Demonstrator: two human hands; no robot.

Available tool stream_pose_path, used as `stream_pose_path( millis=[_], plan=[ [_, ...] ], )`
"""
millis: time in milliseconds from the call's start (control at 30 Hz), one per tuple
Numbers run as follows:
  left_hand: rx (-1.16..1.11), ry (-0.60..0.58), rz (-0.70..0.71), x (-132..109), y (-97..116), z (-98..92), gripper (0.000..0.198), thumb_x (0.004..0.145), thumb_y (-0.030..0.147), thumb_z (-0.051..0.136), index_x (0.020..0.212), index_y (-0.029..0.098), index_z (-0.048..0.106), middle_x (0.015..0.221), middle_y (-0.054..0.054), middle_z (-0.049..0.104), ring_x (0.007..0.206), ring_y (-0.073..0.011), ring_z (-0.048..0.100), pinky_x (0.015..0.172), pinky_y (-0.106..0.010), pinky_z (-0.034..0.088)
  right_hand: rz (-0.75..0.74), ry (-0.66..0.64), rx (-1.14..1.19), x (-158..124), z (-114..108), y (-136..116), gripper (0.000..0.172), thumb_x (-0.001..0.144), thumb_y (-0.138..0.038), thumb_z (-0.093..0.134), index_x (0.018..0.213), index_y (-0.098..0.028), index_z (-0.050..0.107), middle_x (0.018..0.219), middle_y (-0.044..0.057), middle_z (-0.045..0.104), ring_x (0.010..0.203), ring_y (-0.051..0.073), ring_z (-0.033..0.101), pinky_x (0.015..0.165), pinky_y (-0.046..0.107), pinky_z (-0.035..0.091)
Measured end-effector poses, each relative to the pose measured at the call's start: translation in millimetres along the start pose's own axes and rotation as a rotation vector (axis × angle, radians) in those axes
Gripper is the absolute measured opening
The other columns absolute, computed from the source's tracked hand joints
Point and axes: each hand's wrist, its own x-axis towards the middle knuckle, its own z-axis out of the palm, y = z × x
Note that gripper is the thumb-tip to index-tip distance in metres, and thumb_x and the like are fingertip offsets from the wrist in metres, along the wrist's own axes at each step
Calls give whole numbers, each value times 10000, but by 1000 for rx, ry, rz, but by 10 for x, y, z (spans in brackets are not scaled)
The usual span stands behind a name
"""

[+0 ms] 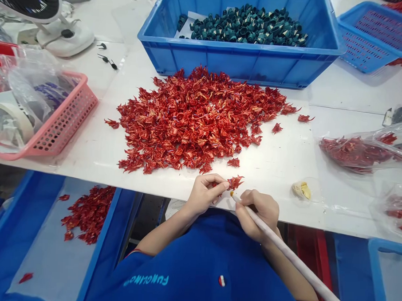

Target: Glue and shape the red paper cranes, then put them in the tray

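Note:
My left hand (208, 191) pinches a small red piece (234, 183) with pointed, petal-like tips, just off the table's front edge. In my right hand (258, 211) is a paintbrush (285, 248) with a long pale handle, its yellow tip close to the red piece; I cannot tell whether they touch. Beyond my hands a wide heap of similar red pieces (192, 123) covers the middle of the white table, some showing yellow and purple marks. To the right lies a dab of yellow paint (302, 190) on a small clear sheet.
A blue crate (225, 63) of dark green pieces stands behind the heap. At left are a pink basket (60, 126) and a white fan (64, 38). Bagged red pieces (357, 153) lie at right. Below the table, a blue bin (96, 270) holds more red pieces.

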Motion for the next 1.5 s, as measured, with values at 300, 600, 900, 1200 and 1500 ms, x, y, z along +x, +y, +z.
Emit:
stream_pose_path(
  millis=[300,600,900,1200,1500],
  plan=[
    [248,72,272,-56,11,-2,242,736,370,750,628,158,704,641,-46,661,588,-131,577,504,-233,427,-130,-19,-181,45,15,22,270,767,-18,532,718,-243,390,536,-77,407,418,84,372,413,218,321],
    [322,50,331,-41,-27,-9,229,760,348,728,636,157,713,661,-68,681,612,-154,593,553,-260,439,-123,-22,-184,60,24,28,270,765,-25,525,678,-239,386,520,-76,409,411,83,354,419,228,305],
    [255,58,302,-28,16,-37,270,744,411,746,628,171,701,645,-42,652,566,-129,563,498,-240,437,-26,-154,-90,52,-32,8,270,743,-35,497,617,-234,367,467,-91,363,378,69,305,388,214,274],
    [232,68,145,-375,351,-662,353,635,483,813,595,161,674,602,-15,624,342,-58,438,322,-194,330,412,175,-116,108,-90,252,151,888,-352,617,890,-202,636,605,-17,670,406,106,519,433,235,442],
    [707,1261,-359,-1231,682,-2066,101,636,188,705,581,247,645,426,108,586,575,-218,612,566,-284,423,154,-68,-404,307,45,480,120,898,-315,579,818,-228,560,809,66,670,785,245,632,654,343,489]
  ],
)
